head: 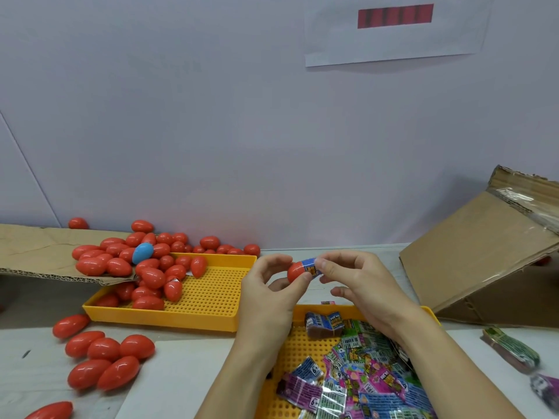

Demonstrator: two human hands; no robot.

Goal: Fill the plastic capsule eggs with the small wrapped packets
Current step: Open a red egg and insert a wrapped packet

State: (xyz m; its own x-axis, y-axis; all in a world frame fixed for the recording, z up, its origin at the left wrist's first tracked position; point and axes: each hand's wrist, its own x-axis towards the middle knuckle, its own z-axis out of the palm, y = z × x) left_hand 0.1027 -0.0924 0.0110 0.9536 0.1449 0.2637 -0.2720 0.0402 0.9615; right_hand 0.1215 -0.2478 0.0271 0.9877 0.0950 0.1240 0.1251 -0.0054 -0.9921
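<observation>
Pale wall panels back a white table [187, 370], with a paper sheet [393, 28] bearing a red bar taped high on the wall. Above the table's middle, the left hand [266, 294] pinches a red egg half [295, 272] between thumb and curled fingers, while the right hand [360, 285] pinches a blue packet [309, 267] at its end, the packet's other end sitting in the half's open mouth. Toward the back left edge, a yellow perforated tray [211, 300] holds a heap of red eggs [154, 276] in its left part; the heap spills back onto a cardboard flap [36, 252] that overlaps the tray's left corner, and one blue egg [142, 252] lies on top of it. More closed red eggs [106, 358] lie loose on the table near the left front edge. At the front, under the forearms, a second yellow tray [298, 343] is strewn with packets [363, 382] in blue, green and pink wrappers. A tilted cardboard box [484, 255] stands at the right back, and two further packets [511, 349] lie by the right edge.
</observation>
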